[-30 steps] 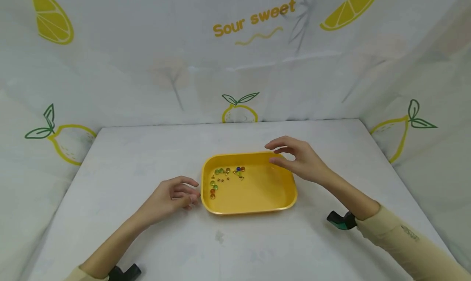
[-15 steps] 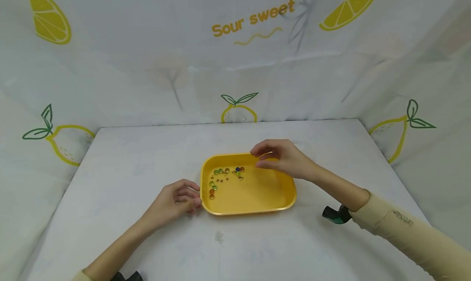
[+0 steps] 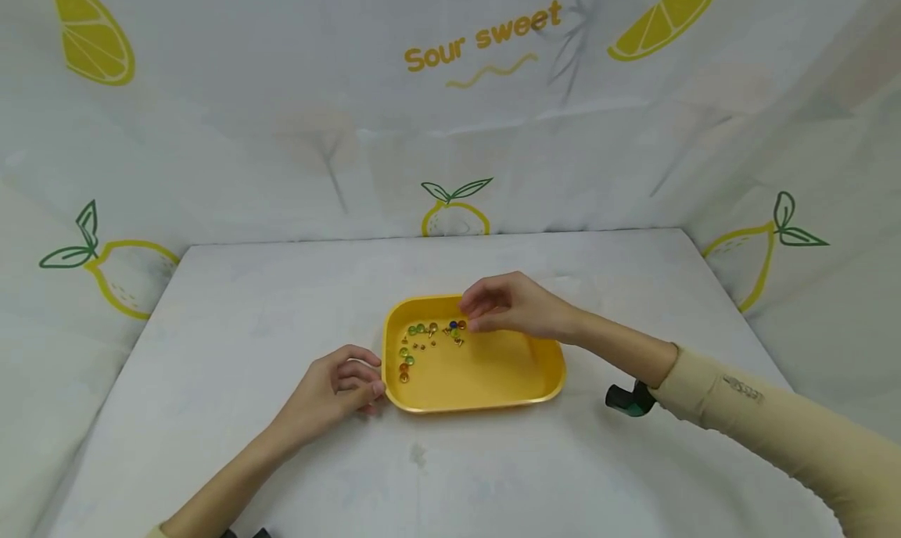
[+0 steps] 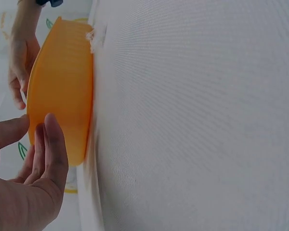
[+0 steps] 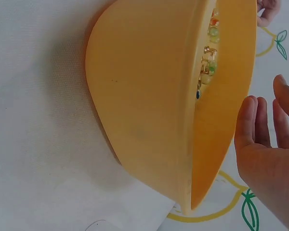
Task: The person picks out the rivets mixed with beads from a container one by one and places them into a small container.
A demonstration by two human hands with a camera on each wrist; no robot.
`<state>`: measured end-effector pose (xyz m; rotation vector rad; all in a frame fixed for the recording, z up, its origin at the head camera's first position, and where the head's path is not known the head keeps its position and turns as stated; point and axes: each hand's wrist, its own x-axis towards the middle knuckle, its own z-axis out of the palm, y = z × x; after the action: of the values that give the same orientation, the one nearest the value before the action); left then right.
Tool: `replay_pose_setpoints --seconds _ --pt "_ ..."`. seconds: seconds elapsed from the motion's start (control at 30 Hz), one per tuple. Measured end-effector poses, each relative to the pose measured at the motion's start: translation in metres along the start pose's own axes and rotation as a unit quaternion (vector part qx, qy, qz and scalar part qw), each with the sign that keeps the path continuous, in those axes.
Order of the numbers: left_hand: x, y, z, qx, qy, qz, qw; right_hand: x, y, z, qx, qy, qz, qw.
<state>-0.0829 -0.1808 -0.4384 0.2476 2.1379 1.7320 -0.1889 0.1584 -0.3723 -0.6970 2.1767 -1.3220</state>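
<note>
A yellow tray [image 3: 500, 374] sits on the white-covered table, with small round glass beads [image 3: 410, 360] in green, orange and blue lying toward its left and back. Among them are several tiny gold-coloured pieces [image 3: 459, 342], too small to name. At the tray's left side, my left hand [image 3: 345, 385] has its fingers loosely bent, with the fingertips by the outer wall and the thumb at the rim. My right hand [image 3: 514, 303] hovers over the back middle of the tray, fingertips near the blue bead [image 3: 454, 325]. In the right wrist view, nothing shows between its fingers [image 5: 246, 120].
A white cloth with lemon prints [image 3: 456, 217] hangs behind the table and at both sides. A dark device [image 3: 629, 399] is worn at the right wrist. The tray's raised wall [image 5: 139, 86] stands between the tabletop and the beads.
My right hand has moved left and slightly down, from the tray's back right corner to above the beads. The left hand has shifted slightly onto the tray's edge. The beads lie as before.
</note>
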Motion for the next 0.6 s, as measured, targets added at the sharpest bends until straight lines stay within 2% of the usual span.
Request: replay_pose_setpoints --seconds 0.33,0.43,0.6 --pt "0.000 0.002 0.001 -0.002 -0.002 -0.008 1.0000 0.011 0.003 0.004 0.011 -0.044 0.023 0.9987" --pt "-0.001 0.002 0.002 -0.009 -0.003 -0.014 0.9999 0.014 0.004 0.006 0.002 -0.056 0.032 0.9979" --pt "-0.001 0.003 0.002 -0.022 -0.004 -0.020 0.9995 0.019 0.009 0.009 -0.038 -0.078 0.022 0.9960"
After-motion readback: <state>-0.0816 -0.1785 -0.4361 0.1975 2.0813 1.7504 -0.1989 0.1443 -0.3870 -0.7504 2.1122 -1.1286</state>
